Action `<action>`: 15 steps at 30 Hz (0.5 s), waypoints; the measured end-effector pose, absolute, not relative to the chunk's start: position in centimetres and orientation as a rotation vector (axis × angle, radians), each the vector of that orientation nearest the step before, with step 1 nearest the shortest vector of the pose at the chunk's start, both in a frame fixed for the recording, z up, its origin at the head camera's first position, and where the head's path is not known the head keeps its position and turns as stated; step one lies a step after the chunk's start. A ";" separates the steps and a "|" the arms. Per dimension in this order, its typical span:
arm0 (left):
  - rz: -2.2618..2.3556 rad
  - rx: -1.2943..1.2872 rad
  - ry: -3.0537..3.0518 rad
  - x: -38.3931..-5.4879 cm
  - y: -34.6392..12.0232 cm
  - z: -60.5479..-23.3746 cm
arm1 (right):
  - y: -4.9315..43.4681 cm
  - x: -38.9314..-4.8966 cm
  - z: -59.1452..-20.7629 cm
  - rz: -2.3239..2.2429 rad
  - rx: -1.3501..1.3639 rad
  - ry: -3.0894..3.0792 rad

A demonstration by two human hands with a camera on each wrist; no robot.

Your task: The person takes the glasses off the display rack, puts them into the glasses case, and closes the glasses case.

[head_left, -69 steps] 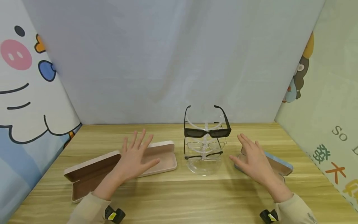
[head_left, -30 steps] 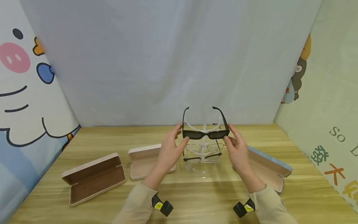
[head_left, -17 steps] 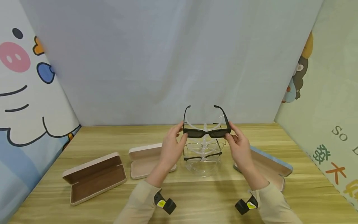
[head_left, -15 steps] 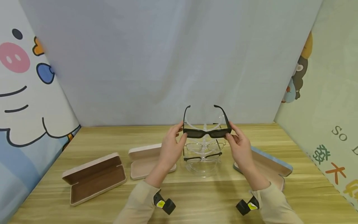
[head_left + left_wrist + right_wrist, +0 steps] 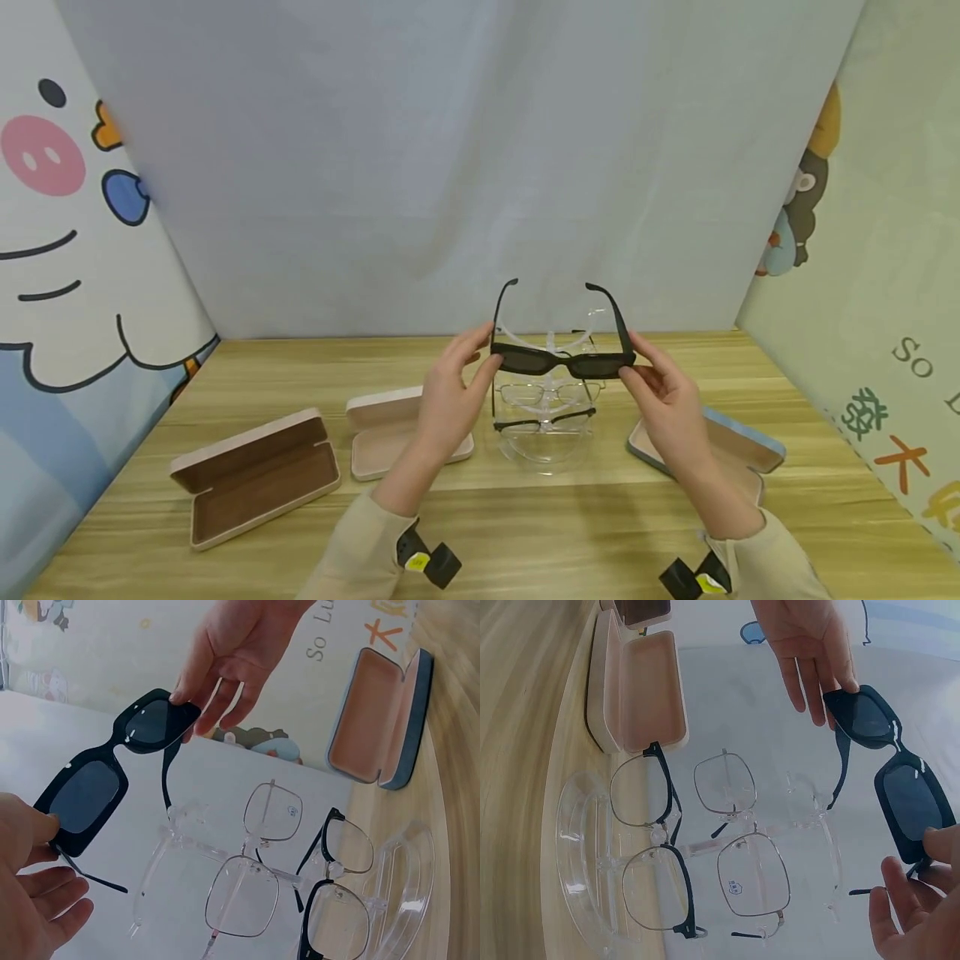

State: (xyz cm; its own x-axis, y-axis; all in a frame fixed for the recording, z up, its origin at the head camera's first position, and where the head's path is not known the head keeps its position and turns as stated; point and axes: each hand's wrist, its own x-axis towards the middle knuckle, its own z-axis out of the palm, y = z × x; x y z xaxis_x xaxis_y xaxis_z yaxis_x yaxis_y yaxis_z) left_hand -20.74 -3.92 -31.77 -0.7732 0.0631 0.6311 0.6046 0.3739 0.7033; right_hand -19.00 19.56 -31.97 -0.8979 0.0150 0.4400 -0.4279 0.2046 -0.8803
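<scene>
Black sunglasses [image 5: 525, 360], temples unfolded, are held at both ends in front of the top tier of a clear display stand [image 5: 547, 467]. My left hand [image 5: 450, 408] pinches their left corner between thumb and fingers. At the right corner, my right hand [image 5: 675, 417] has the same kind of grip. In both wrist views the sunglasses stand apart from the stand. Lower on it sit thin wire-rimmed glasses [image 5: 754, 874] and, beneath those, black half-rim glasses [image 5: 337, 922]. The head view shows the sunglasses slightly tilted, right end lower.
Three glasses cases lie open on the wooden table [image 5: 525, 542]: a brown-lined one [image 5: 262, 492] at far left, a pale pink one [image 5: 375, 450] behind my left forearm, a blue one [image 5: 750, 437] partly behind my right hand. A pale curtain [image 5: 450, 167] closes off the back.
Both hands came in from the sides and took hold of the sunglasses. Since half a second ago, these have come off the stand's top tier, shifting rightward and tilting, as my right hand moves right.
</scene>
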 end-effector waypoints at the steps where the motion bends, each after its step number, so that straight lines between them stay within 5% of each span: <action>1: -1.407 -0.600 -2.110 -20.6 -3.9 -31.7 | 19.6 -18.8 -31.9 1.723 0.392 -2.139; 15: -1.385 -0.739 -2.094 -18.8 -3.4 -31.9 | 20.9 -15.6 -31.8 1.622 0.465 -2.063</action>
